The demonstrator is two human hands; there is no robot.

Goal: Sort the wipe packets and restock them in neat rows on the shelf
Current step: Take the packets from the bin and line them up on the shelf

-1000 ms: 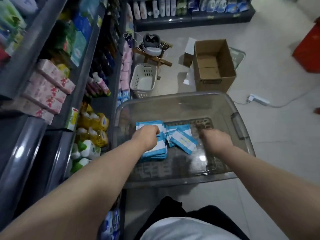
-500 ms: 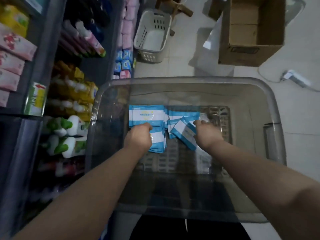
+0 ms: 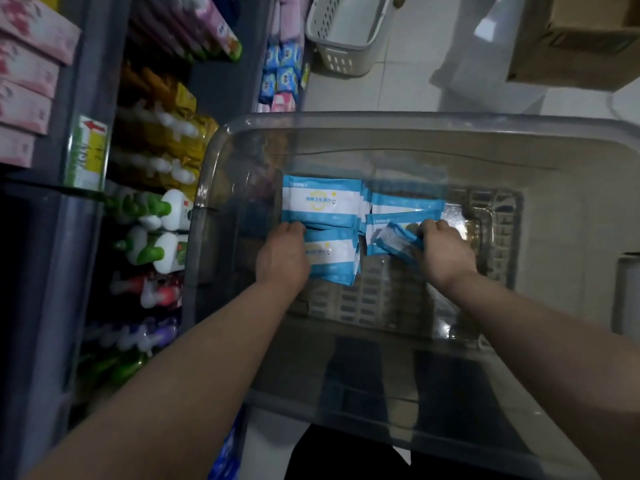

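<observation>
- Lining the far left, a shelf (image 3: 98, 57) carries pink boxes (image 3: 27, 74), a green-and-yellow carton (image 3: 88, 154) and yellow pouches (image 3: 166, 133). Below them are white bottles with green caps (image 3: 156, 230), then red and purple ones.
- Just beside the shelf stands a clear plastic bin (image 3: 381, 121), and both forearms reach into it from the near side.
- Blue-and-white wipe packets lie on the bin's bottom, in its left and middle part. None can be seen on the shelf.
- A far stack (image 3: 320, 202) lies flat with its label up. A near stack (image 3: 332, 258) touches its near edge and fans out slightly at the right corner.
- The left hand (image 3: 282, 254) is knuckles-up on the near stack. Its grip is closed on that stack's left edge, with the fingers curled over it.
- Between the two hands, loose packets (image 3: 405, 206) overlap one another untidily.
- The right hand (image 3: 445, 251) has its grip pinched on a single packet (image 3: 394, 242). This one is tilted above the loose ones and blurred.
- Right of that hand the bin's ribbed bottom is bare, and a handle (image 3: 627, 292) shows at the right wall.
- Beyond the bin, a white basket (image 3: 346, 29) stands on the tiled floor (image 3: 415, 74) near the shelf's end.
- A cardboard box (image 3: 571, 46) sits at the upper right, well apart from the basket.
</observation>
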